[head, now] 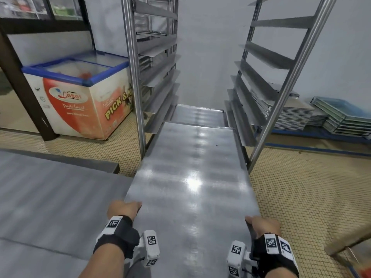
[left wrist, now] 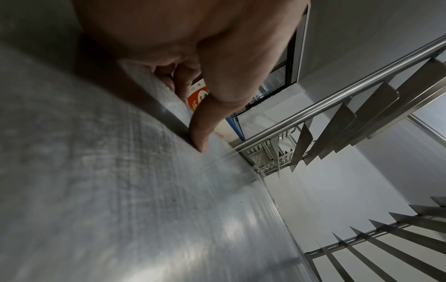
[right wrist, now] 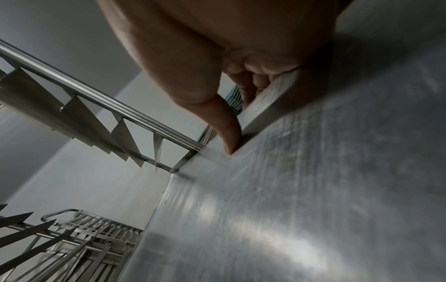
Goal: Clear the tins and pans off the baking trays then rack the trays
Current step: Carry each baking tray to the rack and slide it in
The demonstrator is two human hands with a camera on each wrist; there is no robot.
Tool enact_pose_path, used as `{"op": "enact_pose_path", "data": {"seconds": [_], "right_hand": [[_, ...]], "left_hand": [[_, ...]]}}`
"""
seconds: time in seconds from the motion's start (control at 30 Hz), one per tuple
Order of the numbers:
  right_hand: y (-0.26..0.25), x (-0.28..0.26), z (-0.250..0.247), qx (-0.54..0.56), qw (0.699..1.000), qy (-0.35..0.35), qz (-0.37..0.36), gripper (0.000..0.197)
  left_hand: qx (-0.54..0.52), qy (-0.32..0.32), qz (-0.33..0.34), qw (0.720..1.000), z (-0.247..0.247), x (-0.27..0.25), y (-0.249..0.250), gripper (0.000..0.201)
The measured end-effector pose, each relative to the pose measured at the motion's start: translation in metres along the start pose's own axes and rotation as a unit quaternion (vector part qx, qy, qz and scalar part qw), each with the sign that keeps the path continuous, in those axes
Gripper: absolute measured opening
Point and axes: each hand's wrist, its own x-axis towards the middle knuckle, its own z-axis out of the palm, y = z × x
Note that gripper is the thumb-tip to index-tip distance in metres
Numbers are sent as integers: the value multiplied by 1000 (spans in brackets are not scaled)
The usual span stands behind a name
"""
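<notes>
Baking tray (head: 192,167), bare of tins, runs lengthwise toward twelve o'clock with its far end between the rack (head: 134,77) runners, and we pinch its near corners, left hand (head: 123,209) and right hand (head: 263,225) equally close, thumbs on top.

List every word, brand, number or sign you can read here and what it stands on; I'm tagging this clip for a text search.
"PICK & M", cut off by the rack post: yellow letters on the chest freezer front.
"Lazai", roughly; the oval logo on the freezer's red panel is blurred.
Script line and web address under the logo: too small to read.
Square coded markers on the wrist bands: patterns, no words.
Baking tray and rack: no text.
</notes>
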Motion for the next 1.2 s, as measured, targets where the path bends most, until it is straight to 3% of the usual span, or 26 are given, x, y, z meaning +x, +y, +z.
{"op": "enact_pose_path", "data": {"seconds": [0.1,0.27,0.37,0.43,0.6,0.87,1.2], "right_hand": [[-8,6,17,18,1000,17,14,32],[-15,22,35,28,999,27,16,28],[-22,35,41,32,999,32,12,24],[-29,44,44,27,999,33,16,25],[-56,72,55,30,999,34,14,41],[-108,116,75,9,1000,25,-2,30],[-162,151,101,-6,999,36,6,54]], "left_hand": [[2,1,-7,1000,5,9,16,29],[-2,14,-8,1000,22,41,20,37],[3,18,-8,1000,44,85,7,69],[15,21,-7,1000,53,98,9,75],[19,14,-3,1000,61,79,53,56],[38,15,7,999,94,103,102,63],[86,-9,19,996,116,135,156,62]]}}
